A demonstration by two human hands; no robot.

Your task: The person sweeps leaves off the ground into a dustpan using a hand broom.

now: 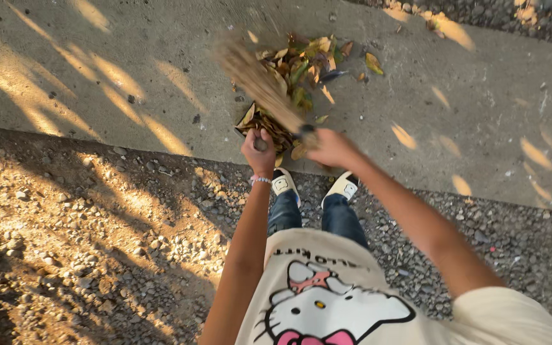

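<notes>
Seen from above, the right hand (332, 148) has its grip closed around the base of a short straw broom (260, 83), whose blurred bristles slant up and to the left over a heap of dry leaves (308, 64). The left hand (259, 152) has its grip closed on the near edge of a dark dustpan (264, 125), which rests on the ground just in front of the person's feet and is already partly filled with brown leaves. The leaf heap lies directly beyond the dustpan, touching its far side, in yellow, green and brown. All of this sits on a pale concrete pavement (161, 76), dappled with streaks of low orange sunlight and scattered with a few stray leaves. Nearer the person, the concrete ends in a straight edge and gives way to loose gravel and dirt (84, 243), grey on the right, sandy and sunlit on the left. Two light slip-on shoes (342, 188) stand on the gravel at that edge, below blue jeans and a cream cartoon-print shirt.
</notes>
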